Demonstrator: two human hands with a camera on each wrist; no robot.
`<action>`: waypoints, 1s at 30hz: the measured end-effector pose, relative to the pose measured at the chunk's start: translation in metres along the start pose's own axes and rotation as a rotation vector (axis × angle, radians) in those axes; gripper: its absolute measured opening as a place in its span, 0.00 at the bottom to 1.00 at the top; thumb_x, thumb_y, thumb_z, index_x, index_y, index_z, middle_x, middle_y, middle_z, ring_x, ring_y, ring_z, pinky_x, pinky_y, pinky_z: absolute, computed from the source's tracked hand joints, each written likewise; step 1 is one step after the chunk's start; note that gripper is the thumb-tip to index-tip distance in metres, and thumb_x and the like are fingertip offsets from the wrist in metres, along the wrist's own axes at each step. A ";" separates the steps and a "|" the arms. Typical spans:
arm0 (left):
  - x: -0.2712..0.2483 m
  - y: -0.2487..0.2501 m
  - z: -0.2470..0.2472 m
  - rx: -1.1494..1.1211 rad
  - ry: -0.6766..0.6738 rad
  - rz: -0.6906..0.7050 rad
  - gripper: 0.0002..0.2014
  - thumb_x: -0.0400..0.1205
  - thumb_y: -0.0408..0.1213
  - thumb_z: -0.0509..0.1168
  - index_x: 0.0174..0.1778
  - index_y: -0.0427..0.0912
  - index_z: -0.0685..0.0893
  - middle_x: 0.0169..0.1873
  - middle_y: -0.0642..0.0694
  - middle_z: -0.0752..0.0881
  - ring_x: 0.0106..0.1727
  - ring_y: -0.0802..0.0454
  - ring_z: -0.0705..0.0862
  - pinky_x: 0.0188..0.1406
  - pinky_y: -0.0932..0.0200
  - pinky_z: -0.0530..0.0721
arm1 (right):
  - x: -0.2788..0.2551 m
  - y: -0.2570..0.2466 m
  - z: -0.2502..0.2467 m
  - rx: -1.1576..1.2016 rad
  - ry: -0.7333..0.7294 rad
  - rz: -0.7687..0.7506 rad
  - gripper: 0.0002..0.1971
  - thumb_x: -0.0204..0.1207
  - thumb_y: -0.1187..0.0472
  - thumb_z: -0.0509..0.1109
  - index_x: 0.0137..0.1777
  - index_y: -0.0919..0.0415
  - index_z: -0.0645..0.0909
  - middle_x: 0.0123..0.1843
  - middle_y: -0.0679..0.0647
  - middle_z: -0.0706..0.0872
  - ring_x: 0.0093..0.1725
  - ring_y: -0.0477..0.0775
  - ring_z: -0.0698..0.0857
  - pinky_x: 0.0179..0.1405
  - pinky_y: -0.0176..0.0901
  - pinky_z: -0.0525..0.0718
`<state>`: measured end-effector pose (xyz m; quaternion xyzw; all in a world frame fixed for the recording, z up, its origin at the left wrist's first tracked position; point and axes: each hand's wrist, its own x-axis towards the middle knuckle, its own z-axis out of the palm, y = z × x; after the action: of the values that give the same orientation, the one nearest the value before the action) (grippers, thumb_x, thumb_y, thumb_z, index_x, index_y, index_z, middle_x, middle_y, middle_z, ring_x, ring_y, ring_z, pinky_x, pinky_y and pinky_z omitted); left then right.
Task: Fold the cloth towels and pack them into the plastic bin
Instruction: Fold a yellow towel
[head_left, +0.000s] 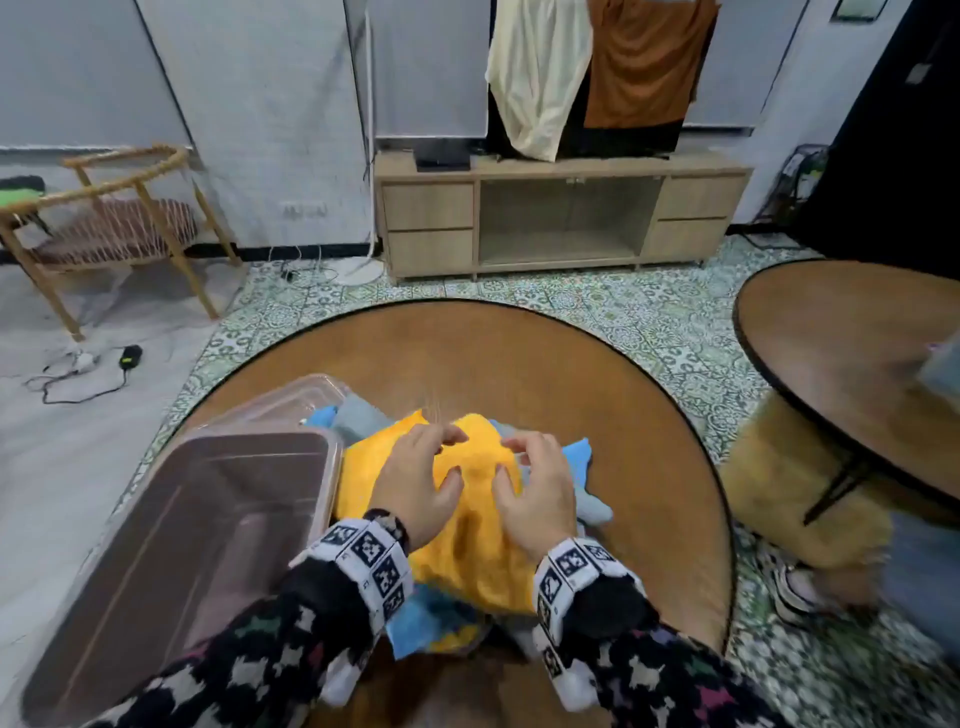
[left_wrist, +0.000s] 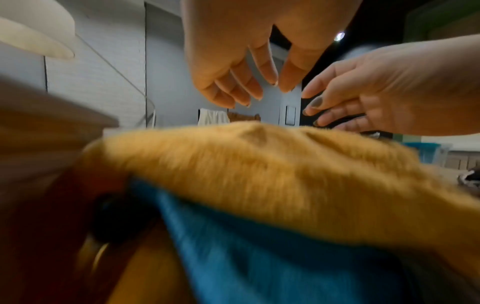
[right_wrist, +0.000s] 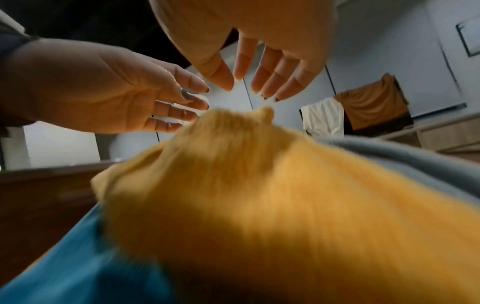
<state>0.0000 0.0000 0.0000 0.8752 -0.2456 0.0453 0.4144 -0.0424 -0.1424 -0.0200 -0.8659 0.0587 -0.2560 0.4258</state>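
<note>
One yellow towel (head_left: 470, 519) tops the pile, long axis toward the table's (head_left: 571, 374) far edge, beneath the spread left hand (head_left: 418, 486) and right hand (head_left: 535, 491), beside one empty bin (head_left: 171, 545).

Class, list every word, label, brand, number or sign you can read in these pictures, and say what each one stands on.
No readable text in any view.
Wrist bands: black-and-white square marker patterns; the tiny characters beside them are too small to read.
Towels and bin: no label visible.
</note>
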 end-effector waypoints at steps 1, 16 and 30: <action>-0.006 -0.005 0.002 0.054 -0.020 -0.007 0.15 0.74 0.39 0.59 0.56 0.48 0.79 0.50 0.52 0.80 0.52 0.51 0.78 0.54 0.54 0.77 | -0.012 0.005 0.003 0.016 -0.024 0.043 0.14 0.69 0.57 0.63 0.53 0.59 0.79 0.48 0.44 0.75 0.51 0.52 0.80 0.53 0.49 0.80; -0.018 -0.021 0.004 0.292 -0.286 -0.455 0.58 0.65 0.52 0.78 0.81 0.56 0.42 0.71 0.40 0.63 0.71 0.38 0.67 0.67 0.44 0.72 | -0.035 0.017 -0.009 -0.038 -0.241 0.232 0.12 0.69 0.59 0.71 0.37 0.47 0.67 0.41 0.48 0.71 0.46 0.51 0.71 0.41 0.34 0.66; -0.022 0.021 -0.022 -0.028 -0.284 -0.056 0.35 0.63 0.42 0.79 0.64 0.52 0.70 0.56 0.52 0.80 0.60 0.52 0.78 0.58 0.54 0.76 | -0.024 -0.012 -0.059 0.465 -0.456 0.239 0.21 0.61 0.43 0.69 0.56 0.45 0.79 0.55 0.49 0.85 0.59 0.51 0.82 0.58 0.42 0.79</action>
<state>-0.0261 0.0141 0.0231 0.8733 -0.2780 -0.0942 0.3889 -0.0940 -0.1692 0.0096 -0.7677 0.0031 -0.0110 0.6407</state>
